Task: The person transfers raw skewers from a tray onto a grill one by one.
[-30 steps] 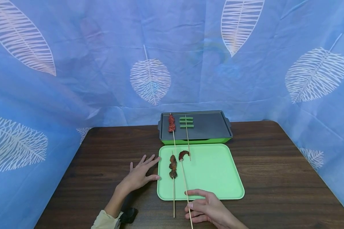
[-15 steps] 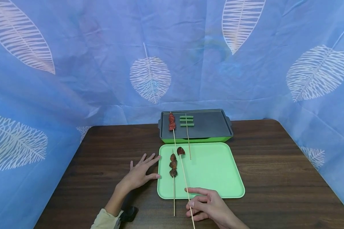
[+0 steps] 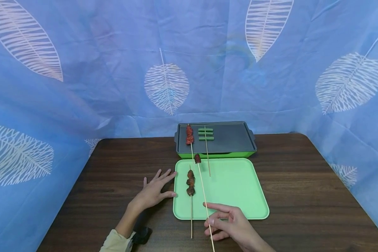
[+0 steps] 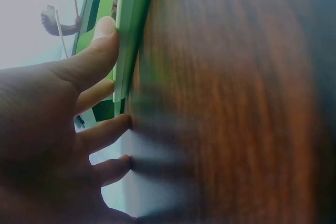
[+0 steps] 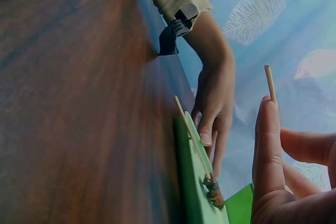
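My right hand pinches a thin wooden skewer between thumb and fingers, index finger stretched along it. At its far end a dark red, ridged, curled piece of food hangs over the back edge of the light green tray. That curl shows clearly in the left wrist view. The skewer's butt end sticks out past the thumb in the right wrist view. Spread fingers of my left hand touch the tray's left rim. Beside them, a brown meat skewer lies on the tray, its handle overhanging the front.
Behind the tray stands a dark grey griddle with a green base. A red meat skewer and a green vegetable skewer lie on it, their sticks reaching over the tray. Dark wooden table surrounds them; blue cloth hangs behind.
The held skewer has shifted away from me, toward the griddle. Its curled piece has turned, from an arc pointing right to a narrow end-on shape. The left hand has stayed put.
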The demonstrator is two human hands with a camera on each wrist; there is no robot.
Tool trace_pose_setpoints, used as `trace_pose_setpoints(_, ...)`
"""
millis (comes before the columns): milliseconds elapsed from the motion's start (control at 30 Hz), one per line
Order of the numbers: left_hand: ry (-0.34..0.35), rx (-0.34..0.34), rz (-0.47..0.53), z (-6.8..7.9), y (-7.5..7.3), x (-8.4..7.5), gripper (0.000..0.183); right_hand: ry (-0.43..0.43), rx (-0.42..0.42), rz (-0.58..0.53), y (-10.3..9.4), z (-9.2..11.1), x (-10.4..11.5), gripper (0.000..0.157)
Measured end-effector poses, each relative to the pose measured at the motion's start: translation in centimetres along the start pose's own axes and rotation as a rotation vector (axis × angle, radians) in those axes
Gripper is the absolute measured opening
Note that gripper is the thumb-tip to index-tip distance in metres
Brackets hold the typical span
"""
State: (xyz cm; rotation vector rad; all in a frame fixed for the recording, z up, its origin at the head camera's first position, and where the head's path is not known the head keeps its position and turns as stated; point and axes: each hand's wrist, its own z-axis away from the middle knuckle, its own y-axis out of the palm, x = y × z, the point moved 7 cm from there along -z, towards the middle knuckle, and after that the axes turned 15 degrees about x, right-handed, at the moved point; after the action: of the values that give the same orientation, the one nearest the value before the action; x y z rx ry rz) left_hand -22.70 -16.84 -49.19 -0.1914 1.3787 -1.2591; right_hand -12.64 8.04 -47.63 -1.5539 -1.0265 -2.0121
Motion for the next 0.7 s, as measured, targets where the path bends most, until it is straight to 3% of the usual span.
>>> trace_pose_setpoints(367, -0.005, -0.001, -0.001, 0.1, 0.1, 0.1, 0.077, -0.063, -0.091, 0.164, -1.9, -0.3, 3.5, 0.055)
trace_pose_setpoints(700, -0.014, -0.003, -0.004, -0.1, 0.1, 0.2, 0.077, -0.061, -0.200, 0.192, -4.9, -0.5, 4.8, 0.050)
